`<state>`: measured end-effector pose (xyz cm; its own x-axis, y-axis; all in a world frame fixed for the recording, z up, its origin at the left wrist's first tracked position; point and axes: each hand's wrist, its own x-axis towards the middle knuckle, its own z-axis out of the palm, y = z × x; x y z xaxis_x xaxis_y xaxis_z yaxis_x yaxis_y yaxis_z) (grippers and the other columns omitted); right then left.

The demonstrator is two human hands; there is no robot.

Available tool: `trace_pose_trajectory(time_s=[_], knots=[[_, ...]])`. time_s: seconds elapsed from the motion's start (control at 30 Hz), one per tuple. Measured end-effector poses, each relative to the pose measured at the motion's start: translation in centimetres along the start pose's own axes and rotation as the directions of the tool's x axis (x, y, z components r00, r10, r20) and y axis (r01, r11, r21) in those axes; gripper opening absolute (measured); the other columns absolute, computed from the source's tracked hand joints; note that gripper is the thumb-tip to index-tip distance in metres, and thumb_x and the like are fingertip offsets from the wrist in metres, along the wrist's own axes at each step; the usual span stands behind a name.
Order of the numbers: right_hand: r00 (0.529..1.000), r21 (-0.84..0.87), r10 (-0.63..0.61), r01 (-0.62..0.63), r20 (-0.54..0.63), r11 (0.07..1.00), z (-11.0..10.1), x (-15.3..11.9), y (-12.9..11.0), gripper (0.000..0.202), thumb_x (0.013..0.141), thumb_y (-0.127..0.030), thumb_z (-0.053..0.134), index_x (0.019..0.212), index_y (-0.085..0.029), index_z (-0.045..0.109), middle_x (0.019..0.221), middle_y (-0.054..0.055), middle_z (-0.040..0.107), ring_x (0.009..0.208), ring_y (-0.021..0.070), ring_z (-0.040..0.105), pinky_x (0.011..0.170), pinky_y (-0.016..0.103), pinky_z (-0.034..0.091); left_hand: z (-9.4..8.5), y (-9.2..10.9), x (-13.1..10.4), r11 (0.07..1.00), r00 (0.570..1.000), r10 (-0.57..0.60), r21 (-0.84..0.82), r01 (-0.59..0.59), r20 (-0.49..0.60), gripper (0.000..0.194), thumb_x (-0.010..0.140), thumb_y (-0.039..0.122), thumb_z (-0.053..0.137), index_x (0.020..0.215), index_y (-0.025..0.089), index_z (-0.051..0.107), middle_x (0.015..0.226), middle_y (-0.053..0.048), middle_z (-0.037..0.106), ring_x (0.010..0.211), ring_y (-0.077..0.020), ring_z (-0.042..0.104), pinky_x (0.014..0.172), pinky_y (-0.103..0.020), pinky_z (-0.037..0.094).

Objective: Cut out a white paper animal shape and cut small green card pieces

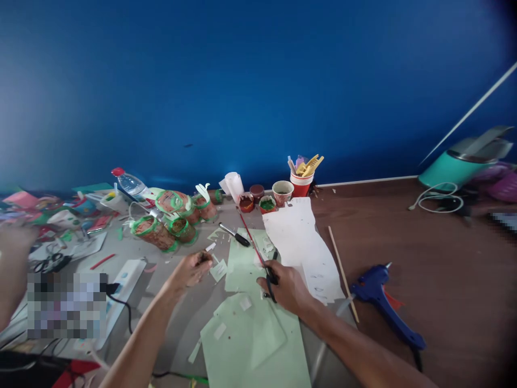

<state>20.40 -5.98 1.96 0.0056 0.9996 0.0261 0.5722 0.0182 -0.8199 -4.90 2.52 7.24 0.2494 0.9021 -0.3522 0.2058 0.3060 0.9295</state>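
Note:
My right hand [283,285] is wrapped round the black handles of a pair of scissors [271,280], over sheets of pale green paper [254,334]. A thin red stick [251,237] slants up and away from beside that hand. Further left, my left hand [196,269] has its fingers curled together above the grey table; whatever lies between them is too small to name. Small paper scraps [218,269] lie just right of it. Beyond them is a black-handled tool [235,234]. A white sheet [307,242] with torn edges lies past my right hand.
Brown jars with green rims [155,233], a bottle [131,185] and paint cups [283,192] stand toward the blue wall. On the right are a wooden stick [343,274], a blue glue gun [382,296] and a teal kettle [456,170]. Another person's blurred arm [14,264] reaches in at left.

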Motion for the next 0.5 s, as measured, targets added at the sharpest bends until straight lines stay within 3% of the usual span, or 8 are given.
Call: trace_pose_trajectory(time_s=[0.1,0.23,0.5], knots=[[1.0,-0.008,-0.031,0.031,0.0,0.999,0.0,0.0,0.1,0.03,0.077,-0.035,0.06,0.102,-0.018,0.063,0.062,0.0,0.066,0.054,0.0161,0.061,0.052,0.022,0.041,-0.8,-1.7,0.8,0.982,1.0,0.002,0.187,0.002,-0.025,0.015,0.057,0.019,0.075,0.061,0.016,0.061,0.048,0.006,0.044,0.04,-0.0066,0.032,0.04,-0.02,0.022],[0.998,-0.01,-0.062,0.062,0.007,0.998,0.0,0.0,0.3,0.033,0.079,-0.039,0.058,0.102,-0.017,0.062,0.064,0.001,0.066,0.055,0.017,0.061,0.052,0.023,0.041,-0.7,-3.2,1.8,0.939,0.989,0.121,0.332,-0.088,-0.08,0.008,0.058,0.014,0.07,0.059,0.016,0.062,0.05,0.003,0.049,0.044,-0.0086,0.036,0.044,-0.021,0.023],[0.997,-0.016,-0.07,0.07,0.022,0.997,0.2,0.0,0.7,0.035,0.079,-0.042,0.058,0.104,-0.016,0.062,0.066,0.002,0.067,0.057,0.0175,0.061,0.052,0.023,0.039,0.0,-3.0,2.3,0.851,0.986,0.139,0.521,-0.071,-0.094,0.007,0.057,0.01,0.061,0.058,0.017,0.061,0.052,0.003,0.055,0.051,-0.012,0.044,0.053,-0.023,0.029]])
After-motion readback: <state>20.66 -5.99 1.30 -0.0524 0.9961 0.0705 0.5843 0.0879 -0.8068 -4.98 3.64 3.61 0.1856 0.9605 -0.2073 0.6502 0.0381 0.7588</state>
